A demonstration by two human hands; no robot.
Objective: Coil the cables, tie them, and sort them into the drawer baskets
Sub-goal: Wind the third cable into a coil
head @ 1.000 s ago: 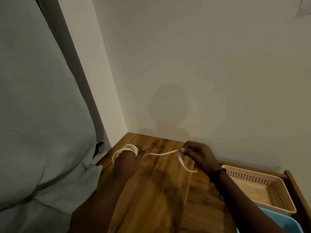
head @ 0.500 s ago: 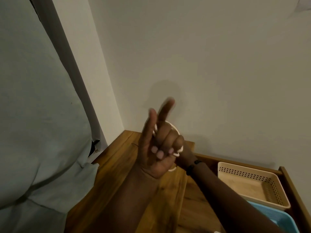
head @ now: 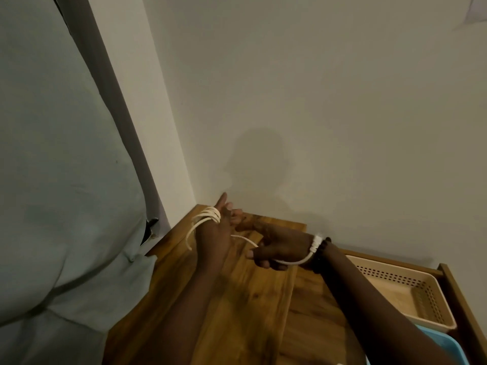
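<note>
A white cable (head: 208, 216) is wound in several loops around my left hand (head: 214, 233), which stands upright over the wooden top with its fingers straight. The cable's free end (head: 290, 261) runs to my right hand (head: 276, 246), whose fingers curl round it. Its white plug (head: 316, 242) lies against my right wrist beside a dark bead bracelet. A beige perforated basket (head: 411, 293) sits in the open drawer at the right. A blue basket (head: 445, 346) shows at the bottom right corner.
The wooden top (head: 237, 299) fills the lower middle and meets a plain wall behind. A grey-green curtain (head: 60, 180) hangs along the left. The drawer's wooden side (head: 463, 306) runs down the right edge.
My left hand has dropped from in front of the camera back over the wooden top. My right hand has pulled the cable's end out to the right.
</note>
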